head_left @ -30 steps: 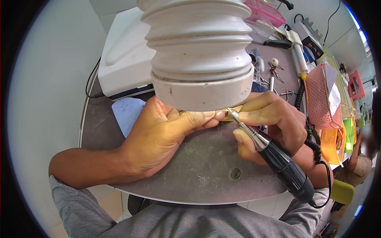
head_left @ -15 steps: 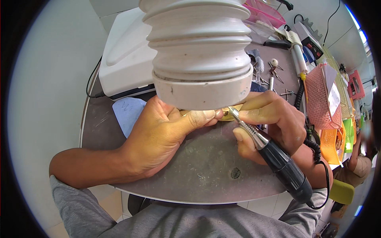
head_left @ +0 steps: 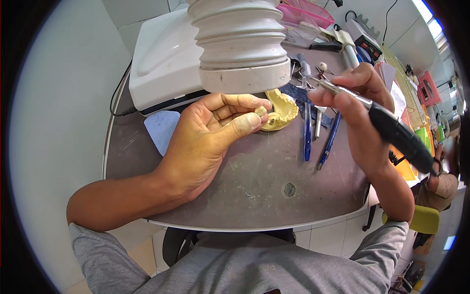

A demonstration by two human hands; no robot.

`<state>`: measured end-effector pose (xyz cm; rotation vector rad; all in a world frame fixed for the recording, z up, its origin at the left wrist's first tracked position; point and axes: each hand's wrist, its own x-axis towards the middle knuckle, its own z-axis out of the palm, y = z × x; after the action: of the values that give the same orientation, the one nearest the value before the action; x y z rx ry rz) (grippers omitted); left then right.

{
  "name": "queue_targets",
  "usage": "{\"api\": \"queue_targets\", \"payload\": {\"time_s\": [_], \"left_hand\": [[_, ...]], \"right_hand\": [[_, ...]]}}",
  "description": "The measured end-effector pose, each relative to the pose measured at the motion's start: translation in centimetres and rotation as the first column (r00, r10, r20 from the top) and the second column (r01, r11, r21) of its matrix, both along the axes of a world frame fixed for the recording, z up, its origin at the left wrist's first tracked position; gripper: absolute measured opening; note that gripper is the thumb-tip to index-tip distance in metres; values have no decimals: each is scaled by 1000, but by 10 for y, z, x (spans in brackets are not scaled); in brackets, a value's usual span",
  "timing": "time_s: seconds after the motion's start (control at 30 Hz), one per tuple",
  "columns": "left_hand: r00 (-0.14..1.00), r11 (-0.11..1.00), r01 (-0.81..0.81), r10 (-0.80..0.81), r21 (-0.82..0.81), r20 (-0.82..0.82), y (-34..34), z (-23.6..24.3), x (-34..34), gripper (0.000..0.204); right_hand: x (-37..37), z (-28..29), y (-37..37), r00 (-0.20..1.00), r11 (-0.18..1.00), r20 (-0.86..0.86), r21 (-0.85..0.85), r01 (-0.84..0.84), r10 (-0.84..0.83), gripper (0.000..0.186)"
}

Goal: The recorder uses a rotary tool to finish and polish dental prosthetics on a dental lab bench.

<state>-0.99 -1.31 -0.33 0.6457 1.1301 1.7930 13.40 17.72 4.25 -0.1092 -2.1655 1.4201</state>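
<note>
My left hand point(head_left: 200, 142) pinches a small pale yellowish piece point(head_left: 260, 111) between thumb and fingertips, beside a yellow dental cast point(head_left: 284, 108) with tooth shapes. My right hand point(head_left: 362, 115), raised toward the right, grips a rotary handpiece point(head_left: 396, 133) with a metal nose and black body, its tip pointing up and left. Below that tip lie two blue pen-like tools point(head_left: 307, 142), a metal instrument and dark blue fabric or sheet point(head_left: 292, 89).
A white ribbed hose with a round collar point(head_left: 245, 76) hangs over the bench. A white machine point(head_left: 161, 54) and pale blue sheet point(head_left: 159, 125) lie left. Colored baskets, cords and small metal tools crowd the right. A co-worker point(head_left: 440, 188) sits beside a green chair point(head_left: 421, 220) at far right.
My right hand with the handpiece has lifted away up and to the right from my left fingers, revealing the cast and blue tools. My view has shifted, showing the hose higher and smaller.
</note>
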Motion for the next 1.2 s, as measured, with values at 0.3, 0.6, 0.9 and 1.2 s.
{"api": "queue_targets", "payload": {"time_s": [0.3,0.6,0.9,1.2], "left_hand": [[999,999,34,-34,4,-41,-1,1,1,14],[999,999,34,-35,-41,-16,0,-1,3,15],[997,997,74,-74,1,6,1,0,3,17],[992,993,109,-112,48,63,0,-4,0,19]], "right_hand": [[77,16,32,925,843,321,-422,332,-204,18],[90,-4,12,679,829,479,370,419,-557,55],[72,-6,12,466,439,361,896,65,-808,45],[11,-2,-4,888,704,322,710,3,-329,22]]}}
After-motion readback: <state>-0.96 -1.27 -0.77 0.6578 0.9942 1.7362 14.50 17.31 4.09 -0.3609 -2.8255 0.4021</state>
